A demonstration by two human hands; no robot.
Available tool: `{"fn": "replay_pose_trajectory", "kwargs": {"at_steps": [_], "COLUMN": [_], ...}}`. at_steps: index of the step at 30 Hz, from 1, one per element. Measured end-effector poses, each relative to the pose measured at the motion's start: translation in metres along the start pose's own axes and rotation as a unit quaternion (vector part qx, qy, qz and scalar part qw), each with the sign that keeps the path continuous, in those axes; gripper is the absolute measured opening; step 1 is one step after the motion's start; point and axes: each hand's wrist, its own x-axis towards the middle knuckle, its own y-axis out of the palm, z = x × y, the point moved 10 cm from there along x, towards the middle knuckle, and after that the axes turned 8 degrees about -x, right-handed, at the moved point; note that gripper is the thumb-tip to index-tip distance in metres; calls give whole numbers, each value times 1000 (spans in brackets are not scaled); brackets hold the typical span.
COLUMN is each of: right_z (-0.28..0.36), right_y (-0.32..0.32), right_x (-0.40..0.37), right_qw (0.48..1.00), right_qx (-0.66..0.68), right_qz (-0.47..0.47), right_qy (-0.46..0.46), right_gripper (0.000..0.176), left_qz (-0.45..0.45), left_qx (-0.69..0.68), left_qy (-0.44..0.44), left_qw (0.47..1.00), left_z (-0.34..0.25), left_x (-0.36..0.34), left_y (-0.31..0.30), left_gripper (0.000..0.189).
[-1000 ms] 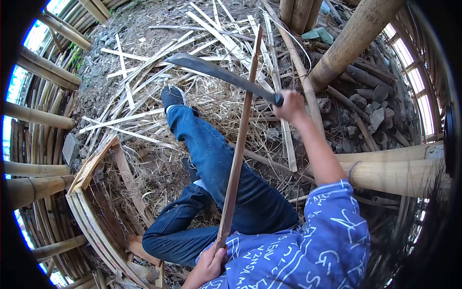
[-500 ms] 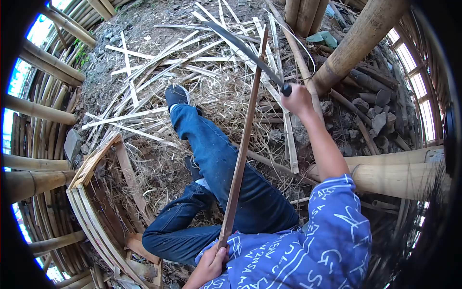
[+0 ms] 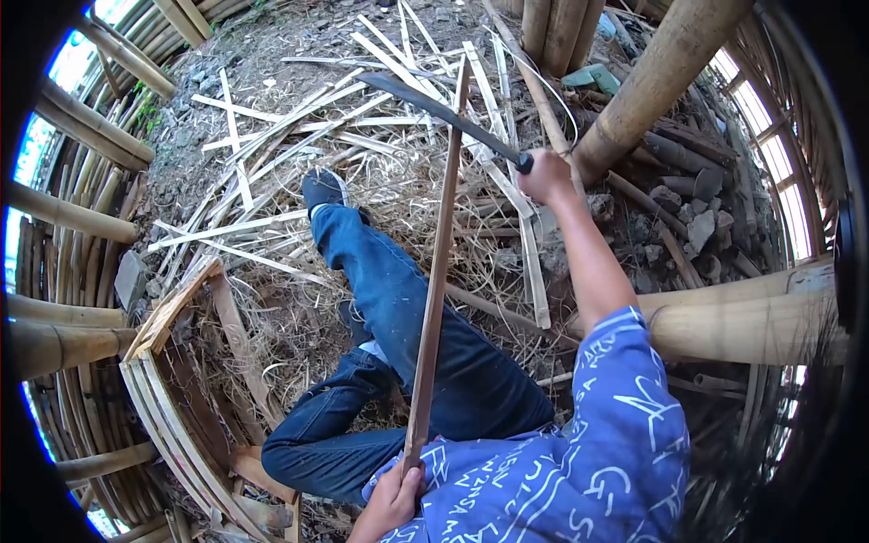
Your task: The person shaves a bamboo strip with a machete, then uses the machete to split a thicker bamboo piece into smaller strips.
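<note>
My right hand (image 3: 548, 177) grips the black handle of a machete (image 3: 407, 98). Its long dark blade reaches away to the left and crosses a bamboo strip (image 3: 436, 299) close to the strip's far end. That strip is long, brown and narrow, and it slants up from my lap over my bent leg. Down by my waist, my left hand (image 3: 395, 496) is wrapped around the near end of the strip, thumb on top.
Pale split bamboo strips (image 3: 272, 136) and curly shavings (image 3: 398, 190) litter the ground beyond my feet. A wooden frame of slats (image 3: 172, 434) lies at my left. Thick bamboo posts (image 3: 656, 86) and broken stones (image 3: 701, 226) stand on the right.
The machete's blade has come lower and to the left, lying flatter across the strip. The strip's far end has swung a little left. Both hands keep their grips.
</note>
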Motion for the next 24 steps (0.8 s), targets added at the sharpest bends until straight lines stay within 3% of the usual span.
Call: {"fn": "replay_pose_trajectory", "kwargs": {"at_steps": [2, 4, 6, 9, 13, 14, 15, 16, 17, 20, 21, 24], "right_z": [5, 19, 23, -19, 7, 11, 19, 27, 36, 58, 63, 70], "right_y": [-12, -20, -19, -9, -13, -22, -33, -46, -48, -46, -46, -50], "right_x": [-14, -43, -51, -15, 5, 3, 0, -11, -19, -54, -62, -74], "right_qw": [995, 991, 995, 1000, 995, 995, 994, 988, 983, 976, 974, 958], "right_qx": [20, 53, -2, -5, -85, -61, -35, -18, -4, 24, 33, -33], "right_qz": [-86, -82, -50, -11, -20, -52, -87, -131, -142, -119, -99, -115], "right_qy": [-46, -96, -86, 25, -46, -53, -62, -80, -118, -180, -200, -261], "right_gripper": [20, 17, 17, 22, 21, 20, 18, 15, 14, 12, 10, 10], "left_qz": [-5, -5, 14, 16, -6, -7, -88, -171, -169, -209, -119, -47], "left_qx": [7, 14, 9, 21, 2, 0, -35, -72, -86, -37, 180, 72], "left_qy": [18, 24, -8, 3, 53, 55, 100, 145, 183, 130, 13, 34], "left_qw": [1000, 1000, 1000, 1000, 999, 998, 990, 972, 965, 969, 976, 996], "left_z": [-7, -10, -9, 1, -4, 30, 81, 90, 99, 97, 45, 7], "left_x": [-2, -9, -5, -9, -5, -4, -5, -6, -10, -24, -21, -20], "left_y": [-3, -5, -4, -7, -6, -4, -20, -34, -36, -39, -28, -20], "left_gripper": [22, 21, 21, 23, 25, 25, 28, 36, 37, 37, 36, 37]}}
